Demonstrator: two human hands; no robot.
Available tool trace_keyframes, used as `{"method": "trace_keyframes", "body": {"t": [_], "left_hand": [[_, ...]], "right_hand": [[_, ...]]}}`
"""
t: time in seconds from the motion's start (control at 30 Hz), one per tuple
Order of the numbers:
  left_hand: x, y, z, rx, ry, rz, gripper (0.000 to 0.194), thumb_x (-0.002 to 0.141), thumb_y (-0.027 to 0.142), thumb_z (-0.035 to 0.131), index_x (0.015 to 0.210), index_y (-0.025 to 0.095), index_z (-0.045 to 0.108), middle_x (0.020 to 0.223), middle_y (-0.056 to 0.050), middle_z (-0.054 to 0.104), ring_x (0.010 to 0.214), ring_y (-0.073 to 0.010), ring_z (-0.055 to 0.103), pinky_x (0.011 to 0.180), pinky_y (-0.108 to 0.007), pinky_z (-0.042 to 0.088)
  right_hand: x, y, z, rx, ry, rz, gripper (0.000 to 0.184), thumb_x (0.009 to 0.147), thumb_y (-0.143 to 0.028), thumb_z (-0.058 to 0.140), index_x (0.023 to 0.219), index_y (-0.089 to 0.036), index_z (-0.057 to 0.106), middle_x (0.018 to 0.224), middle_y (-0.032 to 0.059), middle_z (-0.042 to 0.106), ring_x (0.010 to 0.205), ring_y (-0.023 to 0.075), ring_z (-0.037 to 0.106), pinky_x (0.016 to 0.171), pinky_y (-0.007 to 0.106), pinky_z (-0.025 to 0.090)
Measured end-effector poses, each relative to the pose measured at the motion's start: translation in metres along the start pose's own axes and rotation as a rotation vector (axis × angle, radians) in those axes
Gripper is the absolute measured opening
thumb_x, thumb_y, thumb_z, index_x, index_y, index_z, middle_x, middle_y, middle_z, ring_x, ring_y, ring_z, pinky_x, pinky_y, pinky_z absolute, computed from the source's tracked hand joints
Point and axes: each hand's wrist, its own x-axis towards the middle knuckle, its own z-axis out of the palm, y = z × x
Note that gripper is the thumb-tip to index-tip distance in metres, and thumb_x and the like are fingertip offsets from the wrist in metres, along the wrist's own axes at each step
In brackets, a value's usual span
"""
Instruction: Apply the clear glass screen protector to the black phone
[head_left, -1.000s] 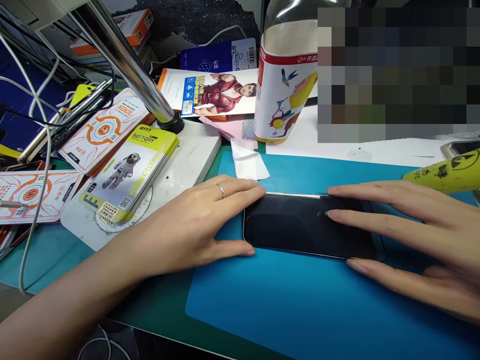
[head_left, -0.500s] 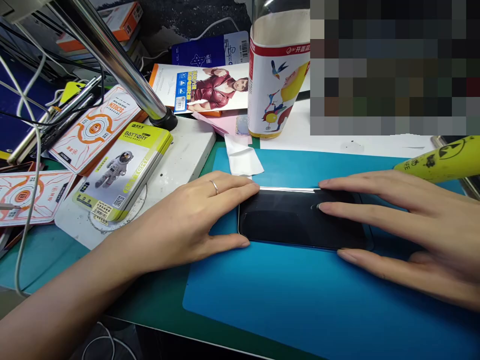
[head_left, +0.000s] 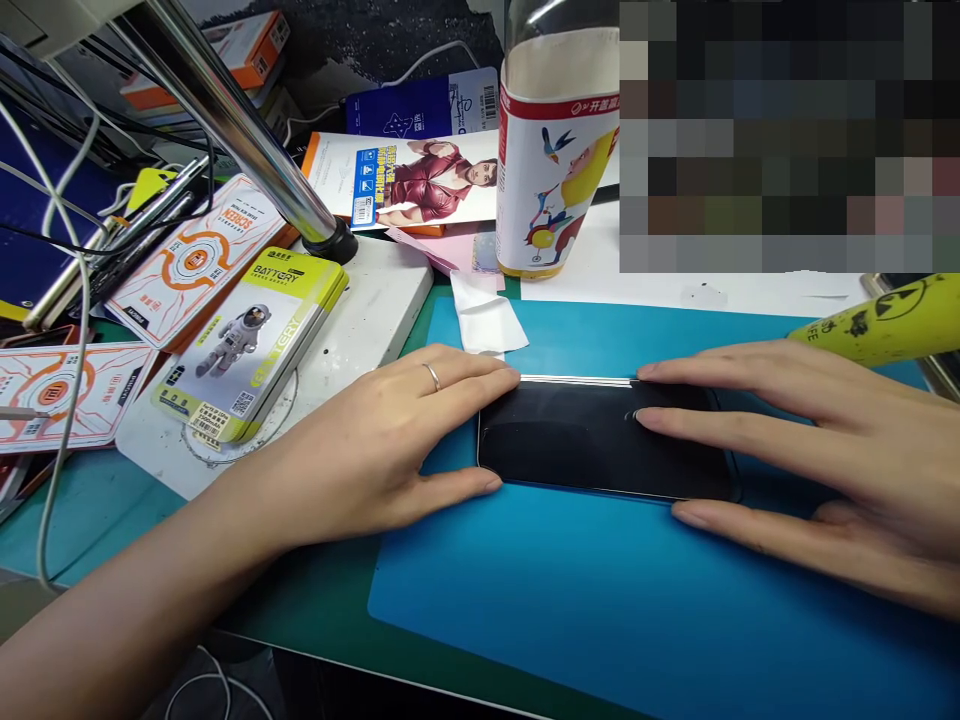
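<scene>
A black phone lies screen-up on the blue mat. My left hand, a ring on one finger, brackets the phone's left end, with the thumb at the near corner and the fingertips at the far corner. My right hand reaches in from the right with fingers stretched long. Its forefinger runs along the far edge, its thumb along the near edge, and a middle fingertip presses on the glass.
A tall bottle stands behind the mat, with a white wipe beside it. Green battery boxes sit on a white lamp base at left, among screen packs and cables. A yellow-handled tool lies at right.
The view has shifted a little; both hands stay on the phone in the same hold, and the phone has not visibly moved on the mat.
</scene>
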Motion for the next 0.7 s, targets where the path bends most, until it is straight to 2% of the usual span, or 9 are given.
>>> {"method": "trace_keyframes", "body": {"t": [0.17,0.5,0.7], "left_hand": [[-0.0005,0.0005,0.0008,-0.011,-0.009,-0.005,0.054,0.106,0.036,0.069,0.153,0.012,0.056,0.154,-0.016,0.066,0.143,-0.026,0.063,0.122,-0.038,0.053],[0.0012,0.0006,0.0005,-0.024,0.004,-0.01,0.05,0.107,0.035,0.067,0.151,0.012,0.057,0.151,-0.016,0.068,0.141,-0.0272,0.064,0.12,-0.04,0.056],[0.0,-0.001,0.0021,-0.035,0.011,-0.009,0.05,0.107,0.035,0.069,0.151,0.015,0.058,0.152,-0.015,0.068,0.141,-0.0278,0.065,0.12,-0.043,0.056]], "right_hand": [[0.0011,0.0013,0.0004,0.006,-0.011,0.001,0.051,0.1,-0.053,0.065,0.151,-0.045,0.062,0.159,-0.0033,0.062,0.132,0.0328,0.067,0.099,0.048,0.065],[0.0011,0.0008,-0.0001,0.006,-0.009,-0.007,0.05,0.102,-0.052,0.063,0.151,-0.042,0.062,0.16,-0.004,0.06,0.134,0.0301,0.066,0.102,0.046,0.062],[-0.0019,0.0038,-0.0004,-0.013,-0.004,-0.04,0.054,0.101,-0.052,0.065,0.154,-0.041,0.061,0.162,-0.0035,0.059,0.135,0.0306,0.065,0.1,0.047,0.065]]}}
